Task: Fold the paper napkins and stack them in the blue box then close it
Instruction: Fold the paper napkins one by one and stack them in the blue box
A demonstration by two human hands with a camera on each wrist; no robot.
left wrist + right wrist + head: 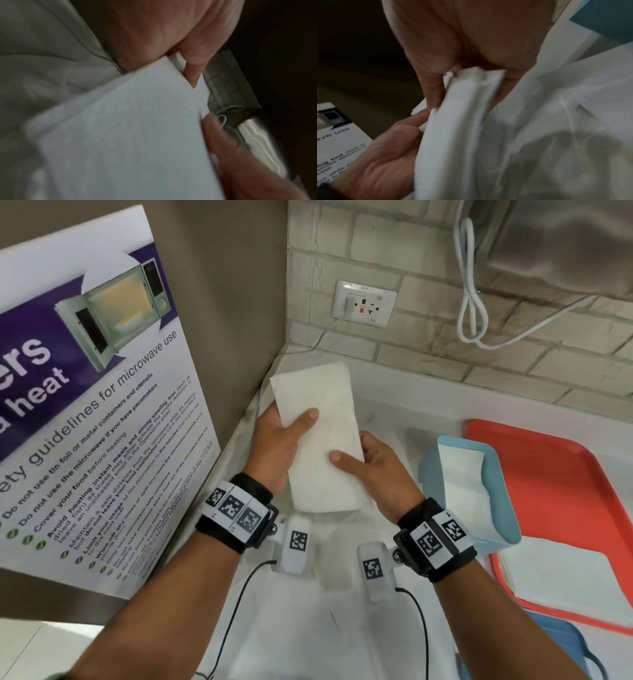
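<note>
both hands, left hand (274,445) and right hand (380,465), pinch 1 folded napkin (322,440) above the counter's (428,402) back left corner. blue box (510,522) on the red tray (565,474) holds 1 napkin; lid still off, so closing remains.

Folded white napkin (320,436), held aloft
</note>
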